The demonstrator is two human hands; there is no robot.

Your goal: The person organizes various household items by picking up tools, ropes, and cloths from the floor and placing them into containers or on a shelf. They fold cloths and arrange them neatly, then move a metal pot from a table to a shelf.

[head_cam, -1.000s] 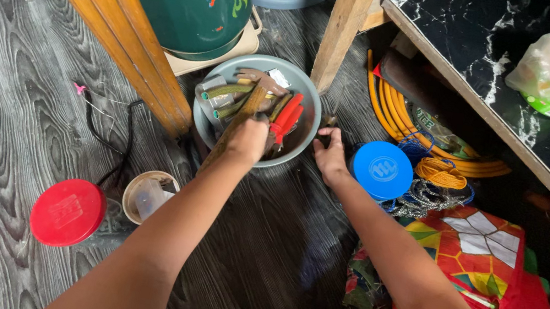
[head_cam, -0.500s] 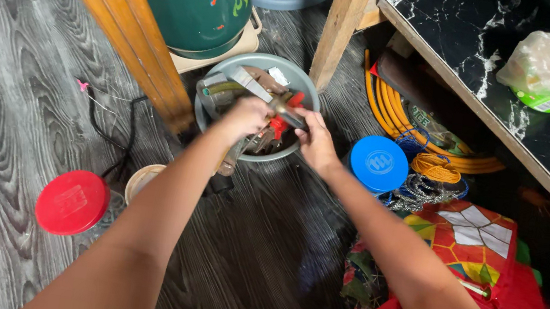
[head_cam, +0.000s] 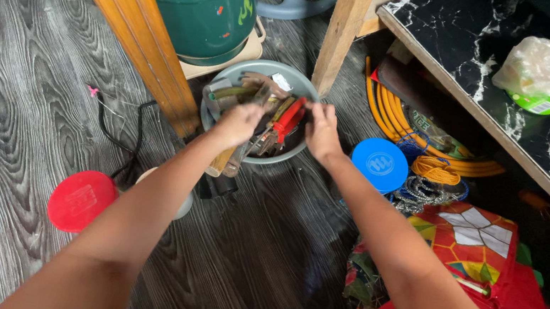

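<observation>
My left hand is closed on a wooden-handled tool, at the lower left edge of the grey bowl in the upper middle of the frame. Its handle pokes down past my fist toward the bottom of the frame and the metal end runs up and right into the bowl, so the long axis slants. It looks stiff and fairly heavy at the head; I judge the grip belongs on the wood, near the metal. My right hand sits at the bowl's right rim, fingers curled among the tools beside red-handled pliers; whether it grips anything I cannot tell. Right of it lies a blue lid, lower left a red lid.
</observation>
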